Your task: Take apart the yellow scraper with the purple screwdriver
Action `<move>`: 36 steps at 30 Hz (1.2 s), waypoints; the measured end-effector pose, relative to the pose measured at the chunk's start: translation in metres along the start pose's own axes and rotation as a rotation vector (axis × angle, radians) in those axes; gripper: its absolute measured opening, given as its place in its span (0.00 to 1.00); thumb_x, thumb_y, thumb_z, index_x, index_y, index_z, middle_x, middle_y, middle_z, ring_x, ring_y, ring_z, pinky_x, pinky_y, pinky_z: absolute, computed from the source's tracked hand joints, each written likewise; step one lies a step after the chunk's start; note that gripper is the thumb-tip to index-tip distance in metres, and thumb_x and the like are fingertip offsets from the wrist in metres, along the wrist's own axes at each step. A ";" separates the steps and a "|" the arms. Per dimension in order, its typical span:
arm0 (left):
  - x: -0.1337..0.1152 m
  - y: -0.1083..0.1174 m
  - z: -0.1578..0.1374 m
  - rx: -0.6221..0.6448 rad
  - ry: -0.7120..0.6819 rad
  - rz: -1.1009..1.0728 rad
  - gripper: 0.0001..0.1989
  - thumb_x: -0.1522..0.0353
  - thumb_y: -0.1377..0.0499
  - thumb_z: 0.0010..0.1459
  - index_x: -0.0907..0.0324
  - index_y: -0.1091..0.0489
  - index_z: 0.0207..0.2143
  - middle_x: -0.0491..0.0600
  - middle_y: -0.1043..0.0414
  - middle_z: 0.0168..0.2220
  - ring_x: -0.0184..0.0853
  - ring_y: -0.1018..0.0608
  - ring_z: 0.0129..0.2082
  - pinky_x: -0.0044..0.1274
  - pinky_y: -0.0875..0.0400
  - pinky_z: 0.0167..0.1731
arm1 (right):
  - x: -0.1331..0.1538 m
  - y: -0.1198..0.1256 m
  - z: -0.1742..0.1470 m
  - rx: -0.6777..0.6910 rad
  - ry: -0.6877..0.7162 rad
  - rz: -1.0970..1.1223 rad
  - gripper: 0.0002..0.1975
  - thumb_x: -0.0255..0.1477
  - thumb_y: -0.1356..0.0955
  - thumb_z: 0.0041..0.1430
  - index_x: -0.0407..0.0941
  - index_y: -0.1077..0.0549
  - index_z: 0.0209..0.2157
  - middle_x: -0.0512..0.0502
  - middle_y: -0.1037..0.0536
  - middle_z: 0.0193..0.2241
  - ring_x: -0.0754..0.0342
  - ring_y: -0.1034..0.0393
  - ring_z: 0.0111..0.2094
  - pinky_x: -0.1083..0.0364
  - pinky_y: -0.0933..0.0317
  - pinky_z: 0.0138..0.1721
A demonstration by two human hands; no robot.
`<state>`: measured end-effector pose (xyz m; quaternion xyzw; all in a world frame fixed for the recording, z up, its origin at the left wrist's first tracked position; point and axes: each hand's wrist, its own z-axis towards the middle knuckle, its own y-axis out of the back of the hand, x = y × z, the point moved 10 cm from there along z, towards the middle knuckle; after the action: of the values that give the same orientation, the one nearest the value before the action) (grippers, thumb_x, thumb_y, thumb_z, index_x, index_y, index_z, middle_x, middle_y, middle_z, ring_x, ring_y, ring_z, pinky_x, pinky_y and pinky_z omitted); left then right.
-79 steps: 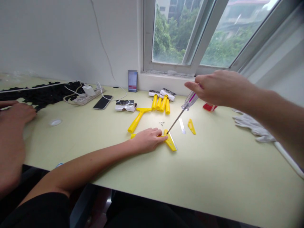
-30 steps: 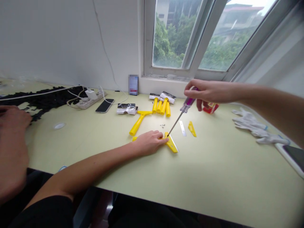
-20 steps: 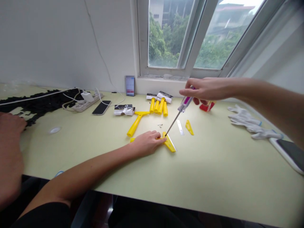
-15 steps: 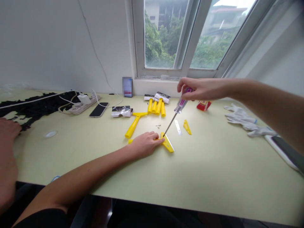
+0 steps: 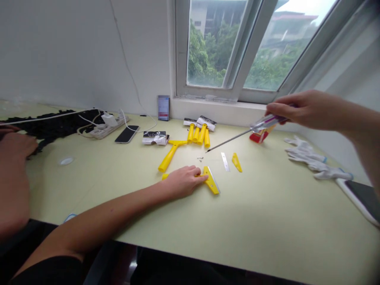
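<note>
On the table, my left hand (image 5: 185,181) is closed around the handle of a yellow scraper (image 5: 211,181), whose head with a thin metal blade edge points right. My right hand (image 5: 299,109) grips a screwdriver (image 5: 268,120) by its clear and purple handle, raised above the table. The screwdriver's tip points left, close to several small screws (image 5: 200,158). A loose metal blade (image 5: 225,162) and a yellow cover piece (image 5: 236,162) lie right of the screws. Another yellow scraper body (image 5: 169,156) rests behind my left hand.
Several yellow handles (image 5: 198,136) lie against white-and-black packets (image 5: 205,123) near the window. A phone (image 5: 127,134), a power strip (image 5: 108,128) and black scraps (image 5: 63,128) are at left, beside another person's hand (image 5: 20,144). Gloves (image 5: 317,158) and a red box (image 5: 258,136) are at right.
My right hand has lifted the screwdriver off the scraper head and swung it right, tilting it flatter, with its tip now by the screws. My left hand stays on the scraper.
</note>
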<state>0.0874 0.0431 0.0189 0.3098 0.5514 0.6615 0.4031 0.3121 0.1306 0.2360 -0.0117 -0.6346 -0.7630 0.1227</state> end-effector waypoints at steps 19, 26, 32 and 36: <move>0.024 0.014 -0.003 0.045 0.197 -0.306 0.10 0.66 0.45 0.63 0.56 0.32 0.47 0.50 0.28 0.44 0.36 0.25 0.42 0.28 0.30 0.41 | -0.074 -0.129 -0.089 -0.080 -0.398 0.707 0.18 0.53 0.33 0.48 0.53 0.29 0.21 0.47 0.28 0.18 0.45 0.32 0.24 0.44 0.35 0.30; 0.016 0.012 0.000 0.012 0.156 -0.290 0.16 0.67 0.48 0.65 0.58 0.33 0.54 0.54 0.28 0.46 0.36 0.25 0.44 0.28 0.29 0.43 | -0.089 -0.156 -0.089 -0.028 -0.385 0.798 0.15 0.50 0.31 0.49 0.53 0.25 0.25 0.48 0.28 0.21 0.50 0.35 0.24 0.48 0.37 0.29; 0.018 0.007 0.002 0.031 0.181 -0.255 0.17 0.66 0.48 0.66 0.57 0.31 0.55 0.54 0.28 0.44 0.37 0.25 0.42 0.28 0.29 0.42 | -0.086 -0.152 -0.093 -0.042 -0.421 0.731 0.18 0.52 0.33 0.49 0.52 0.27 0.22 0.49 0.33 0.16 0.51 0.40 0.19 0.48 0.41 0.25; 0.021 0.006 0.002 0.052 0.212 -0.255 0.17 0.66 0.49 0.66 0.56 0.31 0.55 0.53 0.28 0.44 0.37 0.25 0.42 0.28 0.29 0.41 | -0.072 -0.140 -0.098 -0.039 -0.399 0.765 0.17 0.50 0.33 0.51 0.53 0.28 0.21 0.50 0.31 0.18 0.50 0.38 0.22 0.48 0.39 0.29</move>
<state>0.0777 0.0624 0.0243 0.1761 0.6425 0.6194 0.4155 0.3671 0.0709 0.0689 -0.3956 -0.5813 -0.6572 0.2714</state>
